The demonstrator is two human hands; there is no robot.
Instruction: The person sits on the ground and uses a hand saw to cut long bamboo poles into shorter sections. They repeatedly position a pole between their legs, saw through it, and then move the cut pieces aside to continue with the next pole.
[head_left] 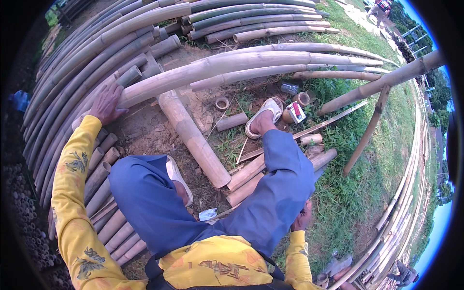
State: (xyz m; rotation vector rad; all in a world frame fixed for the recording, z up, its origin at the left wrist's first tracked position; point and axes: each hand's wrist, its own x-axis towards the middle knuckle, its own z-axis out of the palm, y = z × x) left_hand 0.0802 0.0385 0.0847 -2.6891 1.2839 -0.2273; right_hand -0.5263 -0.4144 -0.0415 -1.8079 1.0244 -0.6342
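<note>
My left hand lies over the near left end of a long bamboo pole. Its fingers are stretched across the pole, with the thumb apart. From there the pole runs to the right, beside other long poles. Low on the right, next to my blue trouser leg, is my right hand. The leg partly covers it, and its fingers cannot be made out. A thick, short bamboo length lies on the ground between my feet. Beyond its far end is a cut bamboo ring.
Stacked bamboo poles fill the left side. Cut pieces lie by my right leg. Near my right foot are a red-and-white pack and a clear container. A propped pole crosses the right side. A person is far off.
</note>
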